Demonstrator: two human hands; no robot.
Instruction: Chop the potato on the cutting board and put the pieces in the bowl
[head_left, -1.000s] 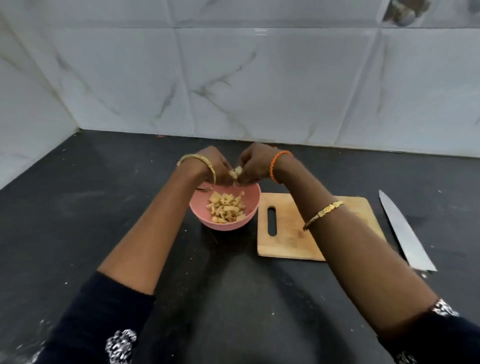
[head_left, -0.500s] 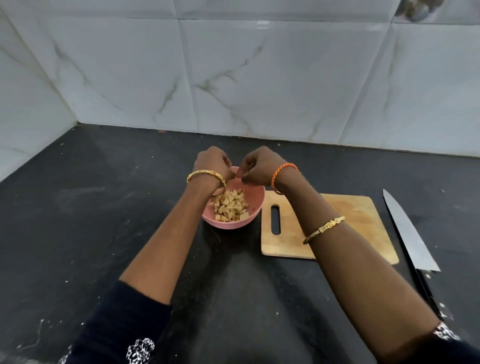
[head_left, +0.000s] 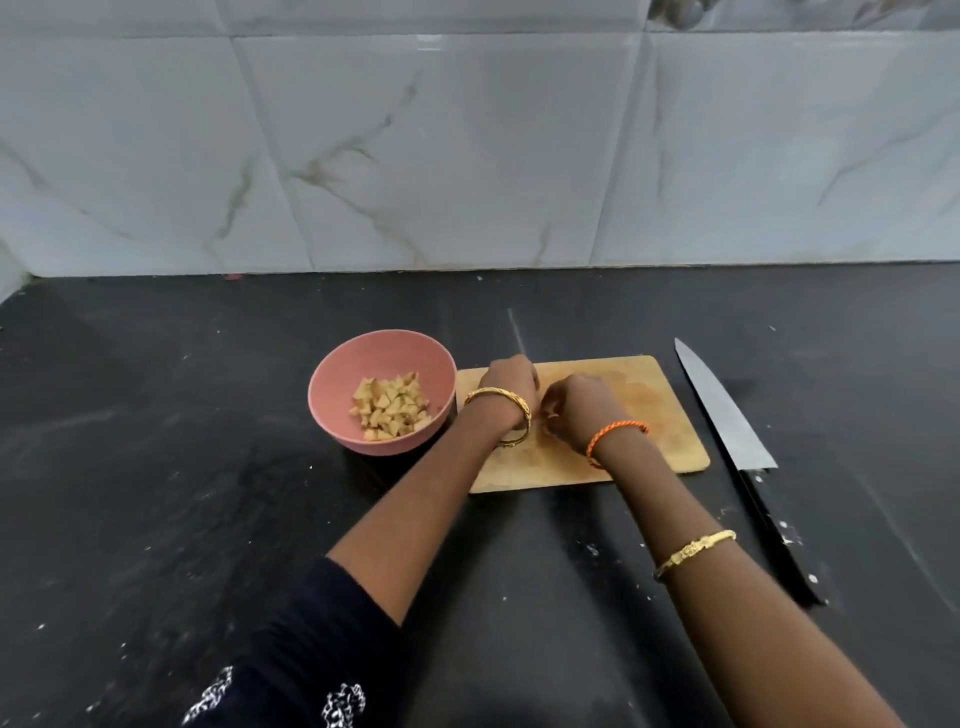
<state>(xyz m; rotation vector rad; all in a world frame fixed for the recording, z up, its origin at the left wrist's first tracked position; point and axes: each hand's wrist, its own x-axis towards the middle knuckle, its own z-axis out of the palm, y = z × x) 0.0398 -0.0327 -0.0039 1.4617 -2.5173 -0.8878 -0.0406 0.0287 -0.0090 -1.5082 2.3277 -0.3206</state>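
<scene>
A pink bowl (head_left: 332, 379) stands on the black counter and holds several chopped potato pieces (head_left: 389, 408). Just right of it lies the wooden cutting board (head_left: 660, 410). Both hands are over the board's left half, close together. My left hand (head_left: 506, 387) is knuckles-up with its fingers turned down to the board and hidden from me. My right hand (head_left: 571, 410) has curled fingers, and its tips pinch a small pale potato bit. No other potato shows on the bare part of the board.
A large knife (head_left: 727, 415) lies on the counter right of the board, blade pointing away, black handle toward me. A marble-tiled wall runs along the back of the black counter (head_left: 156, 467). White specks dot the counter.
Both hands have left the bowl, where they dropped potato pieces, and moved right and down onto the cutting board. The camera view has shifted, so the bowl now shows uncovered.
</scene>
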